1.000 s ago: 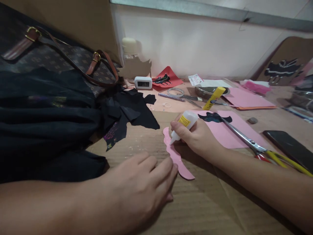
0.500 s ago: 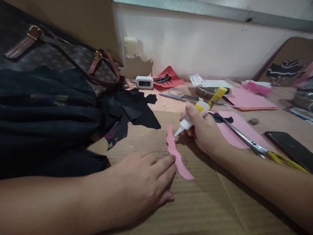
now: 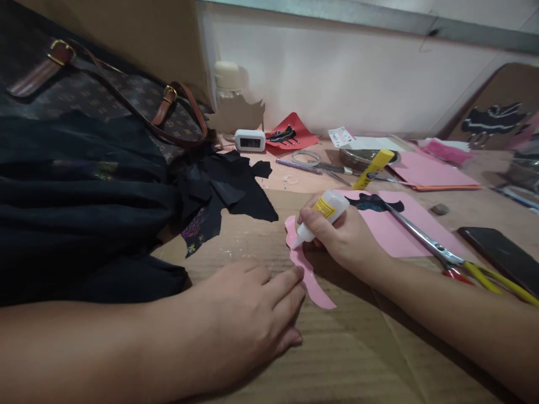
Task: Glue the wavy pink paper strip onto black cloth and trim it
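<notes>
A wavy strip of pink paper lies on brown cardboard, with shiny wet streaks on its surface. My left hand rests flat on the cardboard, its fingertips on the strip's left edge near the middle. In my right hand is a white glue bottle with a yellow label, tilted nozzle down. Its tip is at the upper part of the strip; whether it touches the paper I cannot tell. To the right, scissors with yellow handles lie across a pink sheet and a dark wavy cutout.
Black fabric scraps and a dark cloth fill the left, before a patterned bag. Behind are a digital clock, a yellow glue stick and a metal bowl. A phone lies at the right.
My right hand has moved down and left with the glue bottle, the nozzle passing lower along the strip. The glue stick and dark cutout show more fully. My left hand stays in place.
</notes>
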